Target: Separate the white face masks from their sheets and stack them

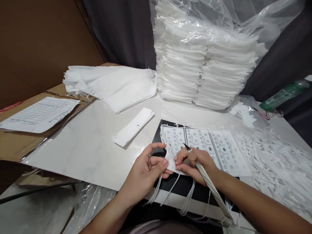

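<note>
Printed sheet (225,138): on the black board (170,187), reaching from our left hand (146,167) to beyond our right hand (201,162)
Left grip: we pinch the near-left corner, thumb against fingers
Right grip: we hold the knife (209,182), fingertips at that corner
Handling: we judge it light, bendy, easily creased; best taken by corners
Cords (188,198): below both hands
Strips (134,126): beyond the left, on the surface (95,139)
Bagged stack (202,65): farther beyond both

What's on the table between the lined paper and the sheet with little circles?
In the head view: a slim white stack on white tabletop, then some black mat beneath that sheet.
</note>
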`<state>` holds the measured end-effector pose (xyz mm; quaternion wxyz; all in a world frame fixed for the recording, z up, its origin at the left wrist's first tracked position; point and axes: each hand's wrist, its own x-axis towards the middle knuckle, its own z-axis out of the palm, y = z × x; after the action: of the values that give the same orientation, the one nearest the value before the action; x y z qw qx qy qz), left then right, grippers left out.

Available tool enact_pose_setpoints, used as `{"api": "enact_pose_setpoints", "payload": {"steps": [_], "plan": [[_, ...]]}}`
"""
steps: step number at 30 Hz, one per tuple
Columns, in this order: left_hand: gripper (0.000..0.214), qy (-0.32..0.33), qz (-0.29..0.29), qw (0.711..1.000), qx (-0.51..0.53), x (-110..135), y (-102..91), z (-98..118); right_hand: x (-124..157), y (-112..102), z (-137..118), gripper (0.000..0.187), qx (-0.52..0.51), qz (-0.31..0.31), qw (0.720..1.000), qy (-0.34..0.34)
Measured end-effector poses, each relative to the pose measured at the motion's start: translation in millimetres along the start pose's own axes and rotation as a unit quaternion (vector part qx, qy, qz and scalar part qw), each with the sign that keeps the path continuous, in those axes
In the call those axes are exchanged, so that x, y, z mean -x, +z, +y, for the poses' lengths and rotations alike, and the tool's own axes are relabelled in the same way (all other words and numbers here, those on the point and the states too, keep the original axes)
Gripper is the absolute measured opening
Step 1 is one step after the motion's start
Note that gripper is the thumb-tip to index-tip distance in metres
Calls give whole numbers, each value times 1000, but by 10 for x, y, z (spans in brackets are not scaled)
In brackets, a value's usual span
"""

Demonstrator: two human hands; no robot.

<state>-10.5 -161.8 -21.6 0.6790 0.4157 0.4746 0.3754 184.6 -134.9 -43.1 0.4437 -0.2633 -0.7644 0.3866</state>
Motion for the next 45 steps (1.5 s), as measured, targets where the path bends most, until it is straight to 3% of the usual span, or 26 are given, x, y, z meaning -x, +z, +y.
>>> {"api": "enact_pose_setpoints", "payload": {"steps": [4, 12, 18, 23, 35, 45], "plan": [[58, -22, 25, 997, 64, -56, 70, 11, -58, -25, -23, 37, 13, 12, 999, -47], [56, 5, 58, 998, 15, -62, 176, 24, -102, -80, -74, 36, 79, -11, 987, -139], [61, -3, 82, 996, -17, -68, 220, 63, -37, -200, -100, 25, 163, -110, 968, -158], [67, -2, 72, 997, -27, -65, 232, 79, -84, -250, -197, 23, 189, -147, 958, -155], [67, -3, 37, 999, -1, -60, 160, 38, -126, -86, -224, 25, 229, -92, 954, -169], [64, 16, 30, 999, 30, -49, 151, 10, -108, -92, -206, 23, 197, -119, 965, -128]]}}
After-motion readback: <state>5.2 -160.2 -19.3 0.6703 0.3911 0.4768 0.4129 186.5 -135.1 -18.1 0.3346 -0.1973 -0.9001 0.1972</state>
